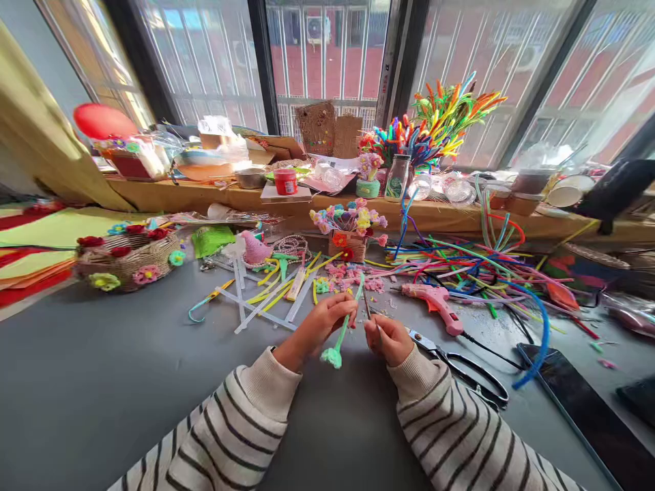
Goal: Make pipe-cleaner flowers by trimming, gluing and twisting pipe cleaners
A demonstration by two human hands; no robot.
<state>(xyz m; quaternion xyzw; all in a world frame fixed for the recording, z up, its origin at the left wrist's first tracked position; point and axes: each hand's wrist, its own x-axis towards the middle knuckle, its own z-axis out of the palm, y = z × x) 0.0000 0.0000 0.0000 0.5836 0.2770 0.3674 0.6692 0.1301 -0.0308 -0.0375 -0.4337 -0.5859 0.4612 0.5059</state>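
Observation:
Pinched in my left hand (320, 326) is a mint-green pipe cleaner flower (332, 357), its fuzzy head hanging down and its stem rising between my fingers. My right hand (389, 339) is closed around a thin, pointed metal tool (366, 300); its exact kind is too small to tell. The tool's tip is close beside the upper stem, and I cannot tell whether they touch. Just right of my right hand lies a pair of scissors (460, 368) with black handles. A pink glue gun (434, 303) rests beyond them.
Pipe cleaners (491, 266) are heaped at the right, near a phone (588, 409). Clear glue sticks (240, 307) lie scattered left of centre. A flower-trimmed basket (127, 259) stands at the left. Small flowers fill a box (351, 244) behind my hands, below the crowded windowsill (225, 196).

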